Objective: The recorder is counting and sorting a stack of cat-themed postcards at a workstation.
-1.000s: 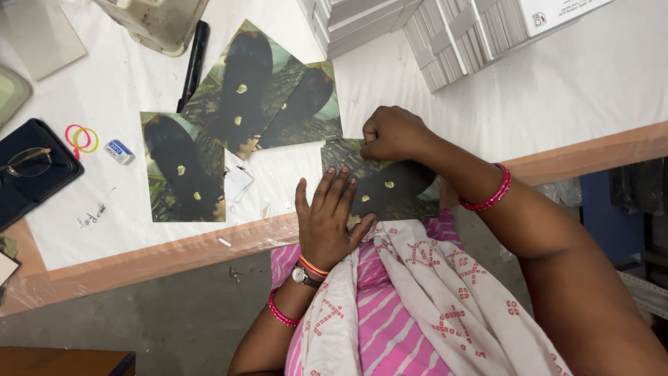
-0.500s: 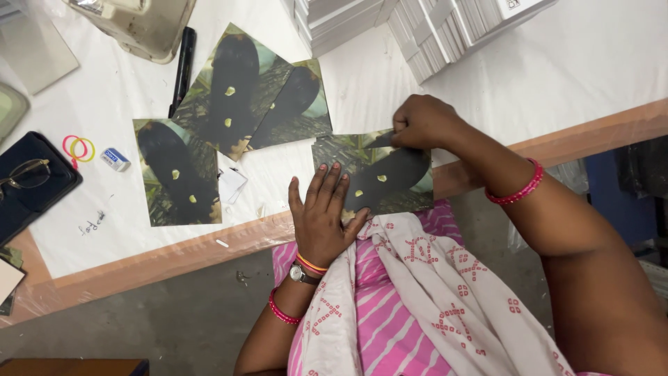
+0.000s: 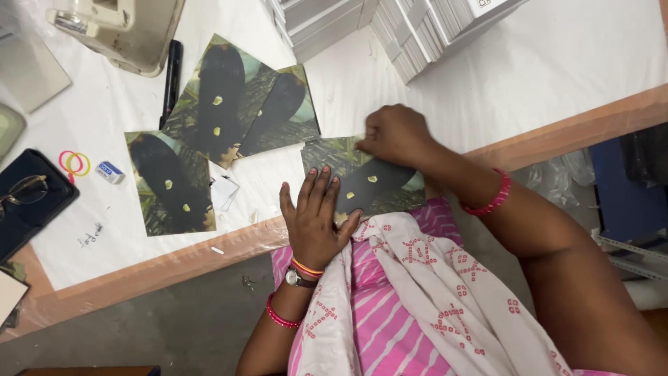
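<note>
A printed card (image 3: 381,182) with a dark long shape and small yellow spots on a green ground lies at the table's near edge. My left hand (image 3: 316,217) rests flat on its lower left part, fingers spread, with a watch and bangles on the wrist. My right hand (image 3: 395,134) is curled at the card's upper edge, fingertips pinched on it. A red bangle (image 3: 487,202) sits on that wrist.
Three similar cards (image 3: 170,184) (image 3: 219,97) (image 3: 282,111) lie to the left on white paper. A black pen (image 3: 171,80), a beige machine (image 3: 118,31), stacked pale cards (image 3: 396,28), spectacles on a dark case (image 3: 28,195), rubber bands (image 3: 73,163) and an eraser (image 3: 110,172) surround them.
My right hand slid right along the card's top edge, then came back left. My left hand stays flat on the card. The view has shifted a little.
</note>
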